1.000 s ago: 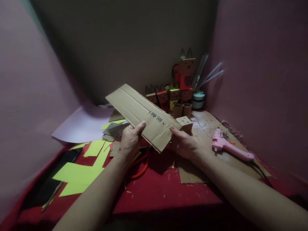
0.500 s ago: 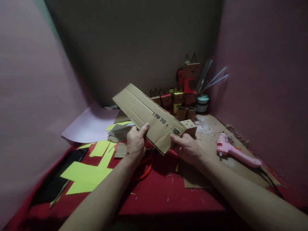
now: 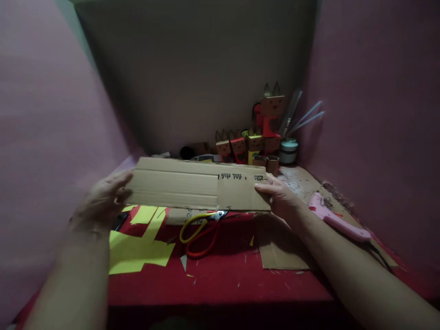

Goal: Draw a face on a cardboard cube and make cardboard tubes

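A long brown cardboard piece (image 3: 242,190) with dark printed characters is held nearly level above the table. My right hand (image 3: 280,195) pinches its right end, thumb in front. Over the left part lies a plainer ribbed cardboard panel (image 3: 175,188); its straight right edge cuts across the print. My left hand (image 3: 106,197), somewhat blurred, has curled fingers closed at the panel's left end. Just below the cardboard, scissors (image 3: 202,233) with one yellow and one red handle rest on the red cloth, their blades mostly hidden.
Yellow paper pieces (image 3: 137,252) lie at the left on the red tablecloth (image 3: 220,284). A pink glue gun (image 3: 338,220) rests on a cardboard sheet at the right. Cardboard animal figures (image 3: 237,149), brown tubes (image 3: 272,164) and a teal-lidded jar (image 3: 288,151) stand behind.
The cardboard has swung from a slant to nearly level and lower. My left hand has shifted from its lower edge to the far left end. A ribbed panel now overlaps the print.
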A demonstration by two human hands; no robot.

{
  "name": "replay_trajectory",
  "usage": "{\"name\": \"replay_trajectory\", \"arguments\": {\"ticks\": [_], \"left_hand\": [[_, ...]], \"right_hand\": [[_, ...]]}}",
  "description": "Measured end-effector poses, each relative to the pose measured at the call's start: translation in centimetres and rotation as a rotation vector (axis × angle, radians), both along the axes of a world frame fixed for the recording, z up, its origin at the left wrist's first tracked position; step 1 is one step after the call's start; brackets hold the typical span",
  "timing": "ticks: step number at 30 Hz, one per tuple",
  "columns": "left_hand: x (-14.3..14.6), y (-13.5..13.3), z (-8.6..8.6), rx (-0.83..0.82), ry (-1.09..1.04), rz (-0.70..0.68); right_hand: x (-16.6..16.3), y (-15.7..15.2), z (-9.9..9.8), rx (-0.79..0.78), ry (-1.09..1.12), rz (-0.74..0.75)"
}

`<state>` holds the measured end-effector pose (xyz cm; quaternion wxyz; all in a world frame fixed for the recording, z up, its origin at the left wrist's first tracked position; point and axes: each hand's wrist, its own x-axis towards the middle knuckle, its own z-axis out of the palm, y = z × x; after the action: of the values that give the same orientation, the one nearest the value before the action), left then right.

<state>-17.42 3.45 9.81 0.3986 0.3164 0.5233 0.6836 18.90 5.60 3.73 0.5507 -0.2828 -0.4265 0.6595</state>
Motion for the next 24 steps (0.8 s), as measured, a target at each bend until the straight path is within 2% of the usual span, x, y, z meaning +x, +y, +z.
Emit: {"name": "replay_trajectory", "arguments": {"ticks": [2,3,5,8,13,15,18,21,22,24], "left_hand": [[0.6,-1.2,-0.2,-0.135,0.085,-0.154],[1.0,-1.7,-0.4,-0.171,0.101,-0.175],[1.9,-2.4,-0.8,-0.169,0.066,-0.107],[3.0,-3.0,-1.9,-0.090,-0.011,0.015],[4.6,-4.2,-4.8,-0.036,-0.150,0.018],[6.2,-5.3,-6.0,-0.019,-0.179,0.018],[10.4,-7.5,-7.5,-0.062,-0.252,0.013],[14.6,-9.9,-8.4,-0.116,-0.334,-0.127],[15.3,-10.4,-8.6,-0.135,-0.336,-0.224],[15.2,-10.8,-8.7,-0.172,-0.280,-0.275]], "right_hand": [[0.2,0.2,0.0,-0.021,-0.004,-0.032],[0.2,0.4,-0.1,-0.038,0.006,-0.061],[0.3,0.6,-0.3,-0.064,0.042,-0.098],[0.0,0.4,-0.5,-0.099,0.131,-0.043],[-1.5,-0.3,-0.6,-0.111,0.247,0.073],[-2.5,-0.4,-0.4,-0.097,0.270,0.077],[-4.3,-0.4,0.2,-0.071,0.306,0.026],[-5.7,-0.8,0.9,-0.137,0.342,-0.012],[-5.9,-1.0,1.1,-0.189,0.344,-0.019],[-5.9,-1.5,1.4,-0.274,0.324,-0.024]]}}
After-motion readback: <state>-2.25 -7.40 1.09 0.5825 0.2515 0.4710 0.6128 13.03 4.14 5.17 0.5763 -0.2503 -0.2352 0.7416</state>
